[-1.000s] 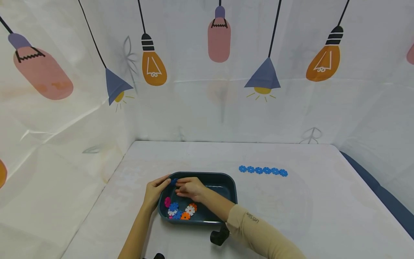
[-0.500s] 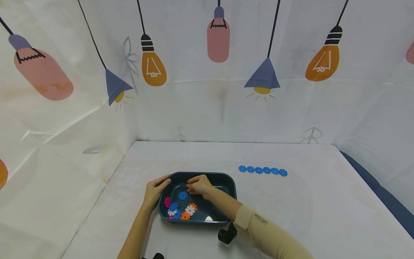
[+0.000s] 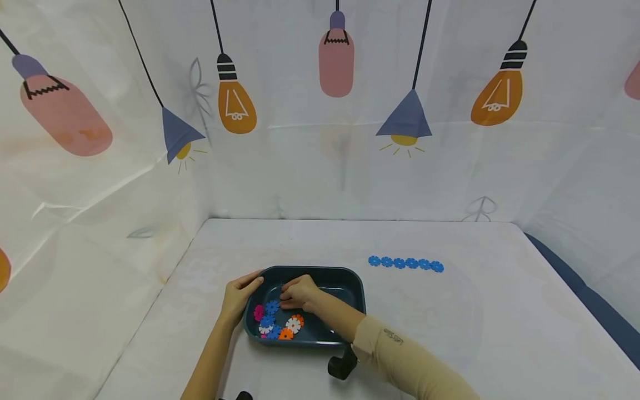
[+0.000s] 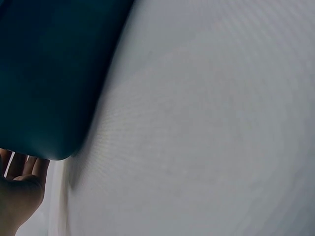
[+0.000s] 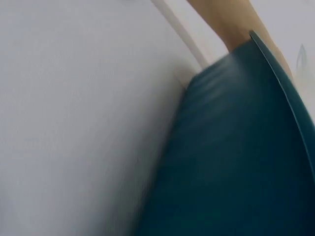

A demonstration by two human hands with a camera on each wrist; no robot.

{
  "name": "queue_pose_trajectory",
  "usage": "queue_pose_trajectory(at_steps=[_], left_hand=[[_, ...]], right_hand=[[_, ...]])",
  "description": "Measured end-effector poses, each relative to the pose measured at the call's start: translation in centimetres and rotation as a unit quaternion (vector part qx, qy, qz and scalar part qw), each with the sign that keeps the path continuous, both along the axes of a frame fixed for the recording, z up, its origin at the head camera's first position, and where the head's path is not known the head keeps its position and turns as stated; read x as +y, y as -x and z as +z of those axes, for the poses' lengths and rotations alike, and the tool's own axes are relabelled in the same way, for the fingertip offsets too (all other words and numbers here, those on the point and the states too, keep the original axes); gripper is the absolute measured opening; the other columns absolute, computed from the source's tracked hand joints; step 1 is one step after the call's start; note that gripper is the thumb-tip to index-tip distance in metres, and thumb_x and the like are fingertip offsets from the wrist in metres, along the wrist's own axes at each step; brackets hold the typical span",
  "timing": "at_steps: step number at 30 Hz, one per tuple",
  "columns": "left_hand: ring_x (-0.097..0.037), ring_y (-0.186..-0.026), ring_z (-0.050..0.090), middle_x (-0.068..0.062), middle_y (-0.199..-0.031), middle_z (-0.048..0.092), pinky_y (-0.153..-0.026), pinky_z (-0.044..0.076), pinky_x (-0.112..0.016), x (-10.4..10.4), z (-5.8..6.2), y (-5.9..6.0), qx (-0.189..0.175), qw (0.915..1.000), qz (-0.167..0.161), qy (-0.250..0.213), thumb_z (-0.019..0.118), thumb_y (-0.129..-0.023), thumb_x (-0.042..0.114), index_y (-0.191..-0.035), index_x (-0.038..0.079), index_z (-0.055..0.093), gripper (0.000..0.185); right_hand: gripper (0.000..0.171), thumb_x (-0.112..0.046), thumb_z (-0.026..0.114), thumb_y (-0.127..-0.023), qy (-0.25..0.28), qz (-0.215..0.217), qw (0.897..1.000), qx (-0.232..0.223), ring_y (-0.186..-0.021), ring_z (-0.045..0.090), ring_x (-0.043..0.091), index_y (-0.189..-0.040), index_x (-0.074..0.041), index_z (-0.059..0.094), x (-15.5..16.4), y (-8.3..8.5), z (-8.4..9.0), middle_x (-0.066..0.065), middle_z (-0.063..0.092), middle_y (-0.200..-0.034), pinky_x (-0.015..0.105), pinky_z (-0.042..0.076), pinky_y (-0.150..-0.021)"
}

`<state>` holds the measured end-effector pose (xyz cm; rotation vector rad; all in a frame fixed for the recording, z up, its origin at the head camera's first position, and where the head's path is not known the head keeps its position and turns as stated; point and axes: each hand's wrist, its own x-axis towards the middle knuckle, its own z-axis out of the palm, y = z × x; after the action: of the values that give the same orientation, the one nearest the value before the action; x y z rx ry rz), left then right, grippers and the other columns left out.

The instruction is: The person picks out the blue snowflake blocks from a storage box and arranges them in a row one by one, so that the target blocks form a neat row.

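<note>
My left hand [image 3: 237, 300] grips the left end of a dark teal tray [image 3: 355, 289], its thumb at the rim. In the left wrist view the fingers of the left hand [image 4: 19, 196] touch the tray's outer wall [image 4: 49, 98]. My right hand [image 3: 300, 294] reaches inside the tray with bent fingers, close beside a blue flower-shaped piece [image 3: 272, 307]. Whether the fingertips hold a piece is too small to tell. Several other flower pieces lie in the tray's near left corner, among them a pink one [image 3: 258, 313], a white one [image 3: 293, 325] and an orange one [image 3: 286, 333].
A row of several blue flower pieces [image 3: 405, 263] lies on the white table [image 3: 450, 322], to the right of the tray. A black wrist camera [image 3: 342, 364] hangs under the right forearm near the tray's front edge. Printed white sheeting [image 3: 300, 166] stands behind the table.
My right hand moved from the tray's upper left corner rightward, then back left. A blue flower piece came into view and shifted left toward the other pieces. The left hand stayed put.
</note>
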<state>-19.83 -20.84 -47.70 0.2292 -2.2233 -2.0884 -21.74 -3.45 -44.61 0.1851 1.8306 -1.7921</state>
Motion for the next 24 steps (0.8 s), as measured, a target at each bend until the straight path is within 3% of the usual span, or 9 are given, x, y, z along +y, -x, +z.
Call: queue_pose_trajectory(at_steps=[7,17,24], left_hand=[[0.005,-0.097,0.058,-0.017,-0.125,0.059,-0.084,0.047,-0.014,-0.3,0.0,0.1,0.009,0.9997,-0.017,0.018,0.065,-0.089,0.013,-0.122,-0.004,0.061,0.037],[0.001,-0.098,0.058,-0.018,-0.125,0.059,-0.084,0.047,-0.016,-0.2,0.0,0.1,0.008,0.9996,-0.017,0.019,0.065,-0.088,0.014,-0.123,-0.004,0.06,0.039],[-0.001,-0.1,0.059,-0.017,-0.123,0.061,-0.083,0.048,-0.015,-0.3,0.0,0.1,0.016,0.9993,-0.009,0.032,0.066,-0.088,0.017,-0.121,-0.004,0.061,0.039]], right_hand=[[0.027,0.017,0.058,-0.082,0.069,-0.001,0.997,-0.03,-0.091,0.066,0.032,-0.108,0.016,0.06,-1.8,-0.7,-0.5,0.021,0.063,-0.094,0.04,0.054,-0.08],[0.029,0.013,0.061,-0.082,0.089,0.016,0.995,-0.033,-0.093,0.066,0.032,-0.111,0.018,0.059,-3.2,-1.6,-0.4,0.021,0.065,-0.1,0.038,0.054,-0.08],[0.025,0.012,0.066,-0.079,0.092,0.024,0.995,-0.027,-0.089,0.068,0.029,-0.103,0.015,0.063,-3.7,-2.1,-0.6,0.017,0.068,-0.095,0.036,0.055,-0.078]])
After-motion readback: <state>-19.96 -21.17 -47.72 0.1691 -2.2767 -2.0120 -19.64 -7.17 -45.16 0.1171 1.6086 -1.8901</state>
